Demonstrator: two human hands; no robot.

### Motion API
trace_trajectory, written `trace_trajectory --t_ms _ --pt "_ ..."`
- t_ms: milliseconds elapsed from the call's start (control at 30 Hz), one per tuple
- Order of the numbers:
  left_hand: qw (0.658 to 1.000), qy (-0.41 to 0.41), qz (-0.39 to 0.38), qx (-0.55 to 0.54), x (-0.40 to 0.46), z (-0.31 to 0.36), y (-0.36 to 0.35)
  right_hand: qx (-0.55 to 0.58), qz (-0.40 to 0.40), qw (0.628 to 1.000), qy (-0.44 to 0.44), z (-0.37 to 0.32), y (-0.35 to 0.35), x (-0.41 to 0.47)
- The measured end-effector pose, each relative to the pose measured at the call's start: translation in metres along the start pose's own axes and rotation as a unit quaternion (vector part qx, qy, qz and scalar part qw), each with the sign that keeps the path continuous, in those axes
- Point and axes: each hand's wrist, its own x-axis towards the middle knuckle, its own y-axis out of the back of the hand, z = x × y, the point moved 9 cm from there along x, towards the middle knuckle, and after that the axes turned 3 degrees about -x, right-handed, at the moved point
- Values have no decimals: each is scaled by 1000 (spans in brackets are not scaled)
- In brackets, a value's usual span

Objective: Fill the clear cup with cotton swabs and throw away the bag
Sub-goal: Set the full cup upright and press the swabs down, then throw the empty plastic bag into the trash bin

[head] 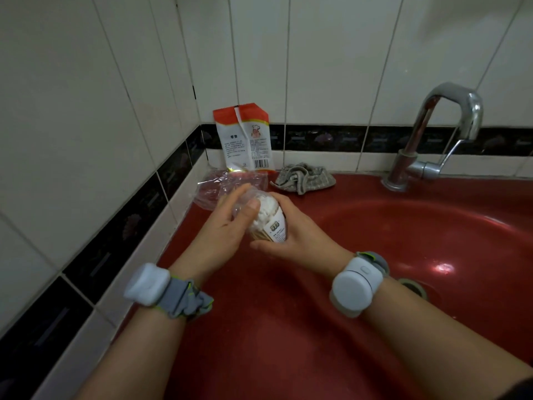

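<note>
Over the left side of the red sink, both hands hold a clear bag of cotton swabs (271,223) with a white label, its white tips pointing away from me. My right hand (300,235) cups the bag from below and from the right. My left hand (225,226) grips the bag's clear top end, thumb pressed beside the swab tips. Just behind the hands, a clear plastic item (219,186) lies on the sink's rim. I cannot tell whether it is the clear cup or loose wrapping.
A red and white printed packet (245,137) leans on the tiled wall in the corner. A crumpled grey cloth (305,177) lies beside it. A chrome tap (427,140) stands at the back right. The red basin (403,241) with its drain (412,287) is to the right.
</note>
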Motion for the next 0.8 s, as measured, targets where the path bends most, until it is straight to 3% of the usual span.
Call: trace_trajectory --t_ms 267,400,467,533,633,800 --pt "999 2 -40 -5 16 1 -15 30 -2 998 -60 30 -4 7" --pt "998 42 13 -43 36 -17 1 38 35 995 -85 42 12 12" --pt "989 29 38 138 51 -29 18 51 55 992 -106 55 19 12" --pt "947 29 27 319 61 -40 23 43 61 990 -124 66 21 12" --pt "918 22 31 395 66 -42 22 32 63 985 -158 78 19 12" --pt "839 45 -39 541 80 -62 6 27 79 979 -185 86 13 16"
